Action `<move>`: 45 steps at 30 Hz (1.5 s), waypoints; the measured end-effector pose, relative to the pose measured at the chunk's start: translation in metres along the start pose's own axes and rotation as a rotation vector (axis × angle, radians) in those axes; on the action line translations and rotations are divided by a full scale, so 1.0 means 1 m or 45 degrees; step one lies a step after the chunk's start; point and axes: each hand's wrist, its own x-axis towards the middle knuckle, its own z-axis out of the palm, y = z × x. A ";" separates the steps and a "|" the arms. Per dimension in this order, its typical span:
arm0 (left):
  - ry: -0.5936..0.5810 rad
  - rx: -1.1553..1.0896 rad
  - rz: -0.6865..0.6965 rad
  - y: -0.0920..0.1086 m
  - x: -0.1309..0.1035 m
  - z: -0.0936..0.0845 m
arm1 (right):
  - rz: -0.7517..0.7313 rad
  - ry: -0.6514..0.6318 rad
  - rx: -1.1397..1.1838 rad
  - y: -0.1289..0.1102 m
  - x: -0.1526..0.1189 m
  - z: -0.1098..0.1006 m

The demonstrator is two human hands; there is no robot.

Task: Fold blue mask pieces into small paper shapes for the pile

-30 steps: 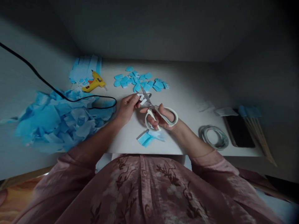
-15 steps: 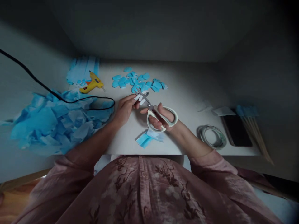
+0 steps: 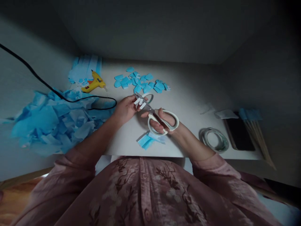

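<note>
My right hand (image 3: 162,121) has its thumb and fingers through the white handles of a pair of scissors (image 3: 152,112). The blades point up and left and look nearly closed, in front of my left hand (image 3: 128,108). Small white strips (image 3: 139,102) sit at the pinched fingertips of my left hand, against the blades. Behind the blades is a thin pale ring (image 3: 151,98), like a tape roll; what supports it is hidden. Below the scissors lies a folded blue and white piece of sheet (image 3: 145,141). Many small cut blue pieces (image 3: 136,80) lie beyond my hands.
A yellow glue gun (image 3: 95,82) lies by stacked blue face masks (image 3: 86,70), its black cord (image 3: 30,69) crossing a heap of blue and white scraps (image 3: 58,122). At right are tape rolls (image 3: 207,146), a dark phone (image 3: 240,135) and blue-tipped sticks (image 3: 260,135).
The scissor blades have come closer together around the white strips. The pale ring has tipped to show more of its face. My left hand has turned slightly.
</note>
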 end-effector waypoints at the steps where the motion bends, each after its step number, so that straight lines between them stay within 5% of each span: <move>1: 0.013 -0.041 -0.073 0.002 0.000 0.000 | 0.012 0.006 -0.014 0.000 -0.001 0.001; 7: -0.059 -0.115 -0.318 0.006 -0.003 -0.004 | 0.086 -0.016 -0.074 0.001 -0.003 0.007; 15: -0.250 -0.031 -0.279 0.001 -0.002 -0.004 | 0.058 0.049 -0.124 0.000 -0.004 0.012; 20: -0.163 -0.014 -0.269 0.002 0.000 -0.007 | 0.016 0.249 -0.450 -0.008 -0.008 0.027; 25: -0.155 -0.072 -0.232 0.001 0.006 -0.008 | -0.014 0.022 -0.936 -0.010 -0.003 0.044; 30: -0.046 0.022 -0.083 -0.002 0.010 -0.008 | -0.164 0.120 -0.623 -0.021 -0.011 0.031; 36: -0.099 0.148 0.008 0.005 0.004 -0.004 | -0.373 0.367 -0.319 -0.023 -0.005 0.014; 45: -0.174 0.293 0.261 0.000 0.004 -0.011 | -0.169 0.129 -0.240 -0.020 -0.006 0.004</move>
